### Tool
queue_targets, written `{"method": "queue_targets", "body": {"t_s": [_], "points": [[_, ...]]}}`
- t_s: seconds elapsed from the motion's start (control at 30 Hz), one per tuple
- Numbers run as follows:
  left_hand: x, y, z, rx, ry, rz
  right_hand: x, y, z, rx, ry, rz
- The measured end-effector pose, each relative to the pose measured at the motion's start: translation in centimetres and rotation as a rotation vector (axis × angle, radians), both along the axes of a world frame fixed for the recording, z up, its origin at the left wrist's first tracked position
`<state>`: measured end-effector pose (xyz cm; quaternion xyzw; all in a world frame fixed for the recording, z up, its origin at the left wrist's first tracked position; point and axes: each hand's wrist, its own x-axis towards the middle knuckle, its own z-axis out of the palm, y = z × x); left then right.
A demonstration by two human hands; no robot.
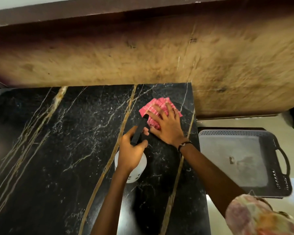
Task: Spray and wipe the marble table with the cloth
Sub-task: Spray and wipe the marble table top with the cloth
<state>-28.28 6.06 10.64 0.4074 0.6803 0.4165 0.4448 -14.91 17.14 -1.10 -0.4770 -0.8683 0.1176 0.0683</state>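
Head view: right hand (166,125) lies flat, fingers spread, on pink cloth (157,108) at the far right corner of the marble table (58,141); cloth mostly covered. Left hand (131,151) grips the spray bottle (134,173) by its black head (fingers curled round it), hiding most of the white body. Grey tray (270,136) beside the table; wall blurred.

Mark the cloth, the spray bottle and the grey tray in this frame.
cloth (155,106): head view, on the pink fabric beyond the fingertips.
spray bottle (136,175): head view, on its white body below the left hand.
grey tray (231,160): head view, on its bare floor.
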Motion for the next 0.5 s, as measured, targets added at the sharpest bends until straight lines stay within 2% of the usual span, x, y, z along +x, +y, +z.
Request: {"method": "queue_targets", "body": {"t_s": [0.1, 0.17, 0.3, 0.4, 0.5], "points": [[-0.4, 1.3, 0.1, 0.016, -0.033, 0.003, 2.1, -2.7, -0.4, 0.065, -0.006, 0.202], [-0.6, 2.0, 0.2, 0.043, -0.06, -0.008, 5.2, -4.3, -0.5, 0.085, 0.025, 0.247], [-1.1, 3.7, -0.4, 0.038, -0.044, 0.0, 6.9, -2.9, -0.8, 0.105, 0.067, 0.063], [-1.0, 4.7, -0.5, 0.056, -0.049, -0.001, 3.1, 0.7, -0.7, 0.08, 0.086, -0.044], [-1.0, 5.3, -0.5, 0.072, -0.035, -0.001, -1.3, 4.8, -0.8, 0.038, 0.081, -0.05]]}}
